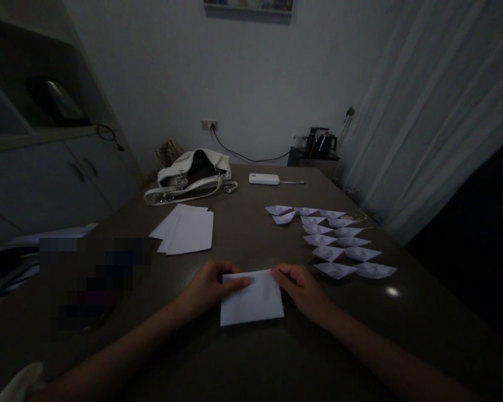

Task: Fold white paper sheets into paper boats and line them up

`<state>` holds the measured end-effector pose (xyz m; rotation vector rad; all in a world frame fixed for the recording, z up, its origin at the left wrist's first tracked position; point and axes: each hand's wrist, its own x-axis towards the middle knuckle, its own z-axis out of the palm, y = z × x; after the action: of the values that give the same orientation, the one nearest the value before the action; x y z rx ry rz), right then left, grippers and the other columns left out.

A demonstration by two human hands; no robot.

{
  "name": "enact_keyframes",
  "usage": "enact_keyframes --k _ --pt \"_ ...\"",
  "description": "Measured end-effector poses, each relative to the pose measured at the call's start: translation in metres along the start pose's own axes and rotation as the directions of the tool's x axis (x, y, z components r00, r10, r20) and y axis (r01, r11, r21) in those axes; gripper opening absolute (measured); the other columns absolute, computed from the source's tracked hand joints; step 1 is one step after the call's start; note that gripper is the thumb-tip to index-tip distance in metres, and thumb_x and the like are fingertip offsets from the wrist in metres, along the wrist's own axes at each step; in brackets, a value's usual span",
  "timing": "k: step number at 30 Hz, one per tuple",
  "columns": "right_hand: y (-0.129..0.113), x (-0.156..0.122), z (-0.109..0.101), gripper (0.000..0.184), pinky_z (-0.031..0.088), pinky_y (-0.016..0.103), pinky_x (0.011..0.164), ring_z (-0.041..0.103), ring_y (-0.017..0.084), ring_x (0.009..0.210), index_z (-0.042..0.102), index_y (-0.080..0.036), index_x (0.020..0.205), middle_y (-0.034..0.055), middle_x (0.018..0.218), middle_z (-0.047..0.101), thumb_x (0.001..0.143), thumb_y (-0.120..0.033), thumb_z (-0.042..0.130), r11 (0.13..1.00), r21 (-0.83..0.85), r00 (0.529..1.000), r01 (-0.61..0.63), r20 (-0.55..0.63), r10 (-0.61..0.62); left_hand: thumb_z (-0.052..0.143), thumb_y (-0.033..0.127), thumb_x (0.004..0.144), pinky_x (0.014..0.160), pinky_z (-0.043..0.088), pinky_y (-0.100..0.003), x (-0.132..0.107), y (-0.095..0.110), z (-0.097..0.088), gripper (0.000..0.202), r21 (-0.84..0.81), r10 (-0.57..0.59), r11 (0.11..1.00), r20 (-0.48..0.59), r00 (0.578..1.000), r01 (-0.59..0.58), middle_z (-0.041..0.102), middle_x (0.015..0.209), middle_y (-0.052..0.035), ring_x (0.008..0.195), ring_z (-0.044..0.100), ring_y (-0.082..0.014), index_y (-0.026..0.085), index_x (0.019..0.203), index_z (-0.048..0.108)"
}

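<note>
A folded sheet of white paper [254, 304] is held just above the near part of the dark table, its long edges running left to right. My left hand [213, 286] grips its upper left side, thumb on top and fingers behind. At the upper right corner my right hand [299, 287] pinches the paper between thumb and fingers. Right of my hands, several folded paper boats [327, 253] stand in rows. To the left lies a fanned stack of white paper sheets [190, 231].
A white handbag [197, 170] rests at the far left of the table [243, 223]. Beside it lies a white power bank [264, 179] with a short cable. Behind the table's far right corner, a black kettle [324, 144] stands on a low cabinet. A pale curtain [427, 111] hangs at right.
</note>
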<state>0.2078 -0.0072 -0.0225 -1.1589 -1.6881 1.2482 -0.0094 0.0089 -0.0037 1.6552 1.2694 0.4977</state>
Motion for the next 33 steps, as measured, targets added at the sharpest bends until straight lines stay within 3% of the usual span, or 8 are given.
enact_keyframes --k 10,13,16,20,28,33 --pt "0.003 -0.002 0.001 0.040 0.029 0.022 0.051 0.038 0.010 0.055 0.048 -0.017 0.062 -0.0037 0.058 0.039 0.089 -0.045 0.045 1.000 -0.016 1.000 0.012 -0.010 -0.013 0.053 0.050 0.081 0.048 0.035 -0.021 -0.003 0.000 0.001 0.041 0.058 0.073 0.996 -0.005 0.997 -0.073 0.063 0.067 -0.0025 0.057 0.054 -0.0136 0.012 0.079 0.068" --pt "-0.001 -0.001 0.003 0.030 0.030 0.021 0.049 0.042 0.010 0.054 0.059 -0.015 0.070 -0.0027 0.059 0.048 0.085 -0.041 0.053 0.999 -0.032 1.000 -0.001 -0.005 0.001 0.055 0.049 0.080 0.048 0.035 -0.021 -0.004 0.003 0.005 0.040 0.048 0.069 0.996 -0.013 0.998 -0.068 0.063 0.065 -0.0027 0.057 0.054 -0.0138 0.011 0.077 0.068" --pt "-0.007 0.000 0.008 0.021 0.034 0.021 0.051 0.049 0.011 0.055 0.069 -0.015 0.080 0.0003 0.066 0.061 0.076 -0.035 0.066 0.994 -0.106 1.000 0.009 0.012 -0.008 0.056 0.045 0.080 0.050 0.034 -0.020 -0.006 0.004 0.011 0.037 0.098 0.136 0.986 0.000 0.991 -0.136 0.062 0.064 -0.0020 0.059 0.053 -0.0137 0.011 0.072 0.069" --pt "-0.014 0.001 0.011 0.019 0.037 0.021 0.054 0.055 0.012 0.059 0.071 -0.015 0.072 0.0015 0.065 0.065 0.077 -0.032 0.066 0.983 -0.172 0.997 0.067 0.055 -0.058 0.056 0.043 0.081 0.050 0.032 -0.019 -0.009 0.005 0.015 0.036 0.129 0.194 0.972 0.027 0.981 -0.196 0.060 0.062 0.0001 0.058 0.051 -0.0122 0.012 0.071 0.069" --pt "-0.016 0.002 -0.014 0.026 0.039 0.022 0.051 0.053 0.012 0.053 0.061 -0.015 0.063 0.0003 0.057 0.058 0.080 -0.034 0.059 0.984 -0.174 0.999 -0.031 -0.019 0.028 0.059 0.046 0.078 0.050 0.035 -0.021 -0.012 0.010 0.001 0.037 0.047 0.099 0.994 -0.031 0.995 -0.098 0.060 0.063 -0.0012 0.059 0.052 -0.0139 0.012 0.069 0.068" --pt "-0.008 0.003 -0.009 0.027 0.042 0.023 0.052 0.055 0.013 0.060 0.065 -0.015 0.086 0.0028 0.070 0.062 0.084 -0.041 0.055 0.992 -0.124 0.999 -0.032 -0.037 0.028 0.060 0.043 0.078 0.055 0.038 -0.022 -0.009 0.007 0.000 0.034 -0.013 0.144 0.989 -0.050 0.988 -0.145 0.062 0.064 -0.0021 0.062 0.054 -0.0147 0.012 0.067 0.067"
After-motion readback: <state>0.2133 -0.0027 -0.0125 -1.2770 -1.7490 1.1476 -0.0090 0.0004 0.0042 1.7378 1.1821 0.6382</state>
